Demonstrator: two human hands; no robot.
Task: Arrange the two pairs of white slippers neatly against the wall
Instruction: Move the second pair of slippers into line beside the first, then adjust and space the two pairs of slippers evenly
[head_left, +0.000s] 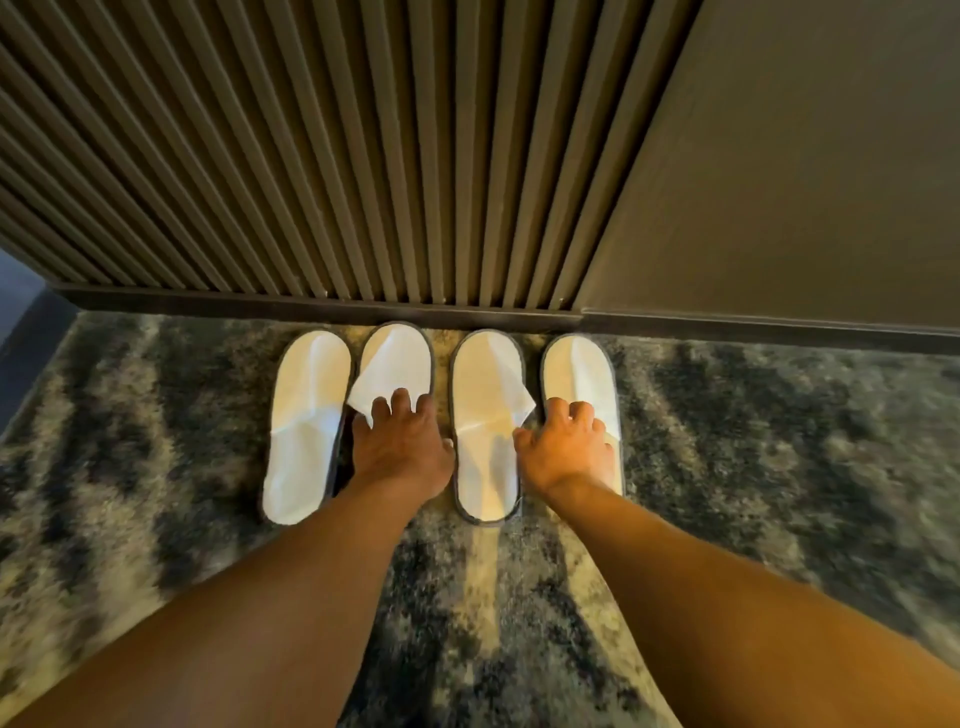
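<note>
4 white slippers lie in a row on the patterned carpet (156, 467), all with their long axes running roughly square to the wall and their closed toe ends pointing at the dark baseboard (311, 306) beneath the ribbed wall panel (311, 156). The far-left slipper (306, 426) leans slightly, its heel swung a little to the left, and its toe sits just short of the baseboard. The second slipper (397, 364) has its toe nearest the baseboard; a corner of its white upper juts out to the left, overlapping the edge of its neighbour. The left hand (402, 441) rests on the rear half of this slipper, palm down, fingers spread and pressed onto the upper, covering the heel; it is pressing flat rather than gripping. The third slipper (485, 415) lies straight, heel toward the person, with a corner of its upper sticking out to the right. It sits between the 2 hands and is touched, at most, by the thumb of the right hand at its right edge. The far-right slipper (579, 369) lies parallel to the third, just beside it. The right hand (566, 447) is on its rear half, fingers curled over the upper edge, the heel largely hidden beneath the hand and wrist. I cannot tell whether the curled fingers actually pinch the fabric.
</note>
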